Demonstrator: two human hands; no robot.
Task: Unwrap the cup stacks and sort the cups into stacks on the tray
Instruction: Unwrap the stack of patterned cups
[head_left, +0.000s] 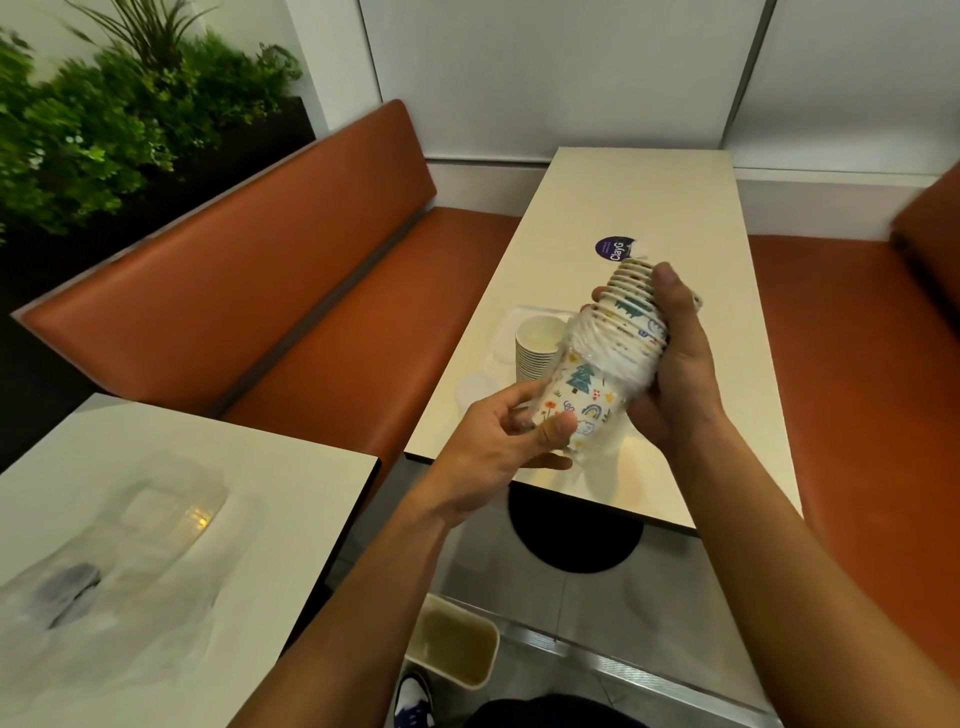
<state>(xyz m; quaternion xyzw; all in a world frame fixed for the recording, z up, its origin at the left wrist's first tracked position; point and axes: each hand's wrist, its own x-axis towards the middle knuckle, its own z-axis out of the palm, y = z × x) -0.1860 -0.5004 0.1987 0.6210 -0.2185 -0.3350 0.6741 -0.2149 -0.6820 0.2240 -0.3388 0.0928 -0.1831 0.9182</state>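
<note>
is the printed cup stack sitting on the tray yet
No, the left hand and right hand hold the printed cup stack in the air; a plain white cup stack stands on the tray.

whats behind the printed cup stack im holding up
A stack of plain white cups stands on the white tray, its right side hidden by the printed cup stack. Farther back is a purple sticker. The right hand and held stack cover the tray's remainder.

a cup stack (537, 347) stands on the tray (508, 326) on the table (623, 208), behind the held stack (618, 338).
</note>
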